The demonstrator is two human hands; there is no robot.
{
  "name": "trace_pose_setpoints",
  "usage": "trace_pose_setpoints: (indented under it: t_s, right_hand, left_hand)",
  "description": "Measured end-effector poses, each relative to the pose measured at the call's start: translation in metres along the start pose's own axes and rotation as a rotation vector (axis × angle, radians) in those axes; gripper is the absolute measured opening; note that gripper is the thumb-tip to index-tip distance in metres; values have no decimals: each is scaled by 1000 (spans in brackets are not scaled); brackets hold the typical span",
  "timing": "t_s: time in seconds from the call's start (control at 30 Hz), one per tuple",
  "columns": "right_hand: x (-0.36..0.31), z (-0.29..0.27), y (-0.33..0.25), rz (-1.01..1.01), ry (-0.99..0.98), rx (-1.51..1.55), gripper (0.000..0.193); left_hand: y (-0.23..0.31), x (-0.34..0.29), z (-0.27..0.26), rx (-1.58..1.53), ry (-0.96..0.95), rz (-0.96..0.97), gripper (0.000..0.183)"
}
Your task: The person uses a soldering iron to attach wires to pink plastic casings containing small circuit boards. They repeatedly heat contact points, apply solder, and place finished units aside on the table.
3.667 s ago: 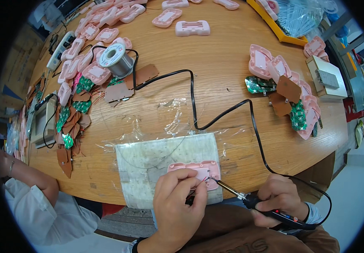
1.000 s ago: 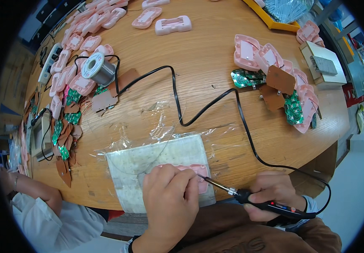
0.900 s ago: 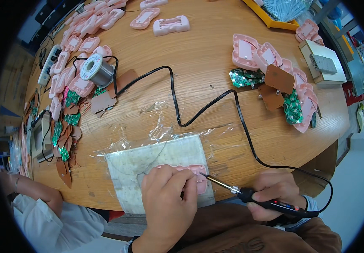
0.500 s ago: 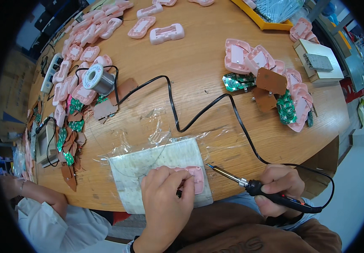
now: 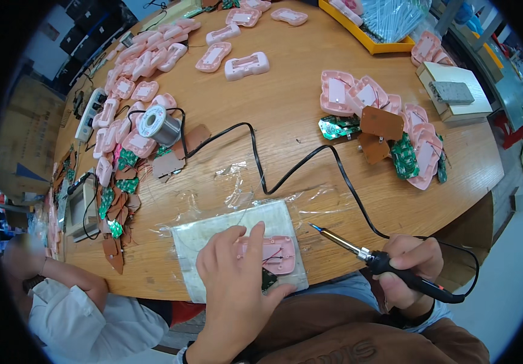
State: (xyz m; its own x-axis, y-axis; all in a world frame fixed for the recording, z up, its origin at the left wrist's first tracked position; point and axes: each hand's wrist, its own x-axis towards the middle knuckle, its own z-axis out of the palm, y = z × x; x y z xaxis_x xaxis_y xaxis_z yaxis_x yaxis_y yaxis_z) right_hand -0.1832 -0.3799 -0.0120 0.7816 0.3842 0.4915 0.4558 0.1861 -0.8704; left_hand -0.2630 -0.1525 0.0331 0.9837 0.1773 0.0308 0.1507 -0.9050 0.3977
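My right hand (image 5: 413, 267) grips a soldering iron (image 5: 381, 264) by its black handle. The bare tip points up and left, in the air right of a pale, worn work pad (image 5: 190, 242). On that pad lies a pink plastic shell (image 5: 284, 250), open side up, with thin wires inside. A small dark circuit board (image 5: 268, 278) sits at the shell's near edge. My left hand (image 5: 232, 288) is over the shell's left part, its fingers stretched and its thumb apart beside the board. What is under the palm is hidden.
A solder wire spool (image 5: 159, 125) stands among pink shells and green boards at left. The iron's black cord (image 5: 291, 165) winds across the table. More shells (image 5: 367, 94) and brown boards (image 5: 381, 122) lie at right. Another person's arm (image 5: 76, 276) rests at the left edge.
My left hand's fingers have opened from a pinch over the shell, uncovering wires and the dark board. The soldering iron stays in my right hand. The whole view has shifted slightly.
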Motion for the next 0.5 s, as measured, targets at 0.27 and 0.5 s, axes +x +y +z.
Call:
trace_pose_setpoints:
  t_s: [0.27,0.5]
  right_hand:
    - [15,-7,-15,-104,431,180,33]
    - [46,-18,-29,-189,730,24,32]
  left_hand:
    - [1,42,-33,-182,-9,165,59]
    - [60,154,-22,-415,77,265,45]
